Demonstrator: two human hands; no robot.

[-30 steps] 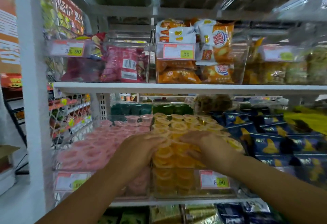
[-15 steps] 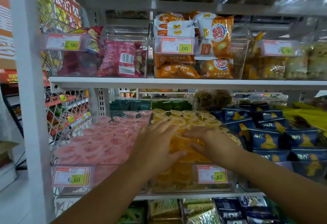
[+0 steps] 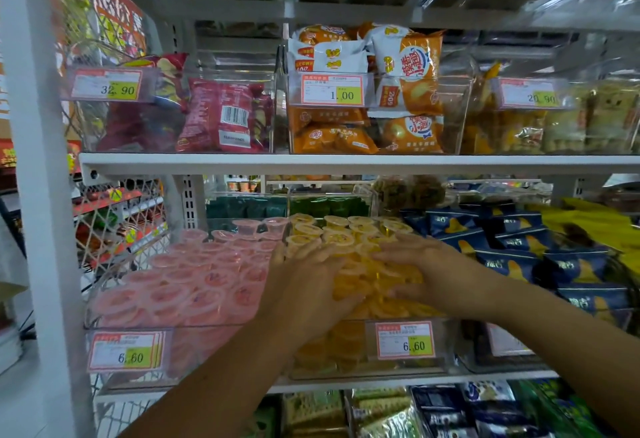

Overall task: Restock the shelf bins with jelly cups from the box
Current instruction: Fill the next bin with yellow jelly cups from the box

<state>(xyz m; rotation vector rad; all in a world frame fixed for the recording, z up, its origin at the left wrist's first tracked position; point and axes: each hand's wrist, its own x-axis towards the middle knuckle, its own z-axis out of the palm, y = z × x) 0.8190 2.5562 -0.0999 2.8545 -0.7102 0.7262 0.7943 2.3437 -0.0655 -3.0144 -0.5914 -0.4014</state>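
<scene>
Head view is showing the left hand [image 3: 308, 285] and the right hand [image 3: 426, 271] lying palm-down, side by side, on the heap of yellow jelly cups [image 3: 339, 230], which are sitting piled in the clear bin [image 3: 346, 361] at the middle of the lower shelf [image 3: 485, 378], behind a 6.60 price tag [image 3: 404, 340]. Both hands are pressing with fingers straight and slightly spread, released and grasping nothing. Pink jelly cups [image 3: 194, 285] are filling the neighbouring bin [image 3: 194, 347] to the left, and blue packets [image 3: 512, 240] are lying stacked to the right.
</scene>
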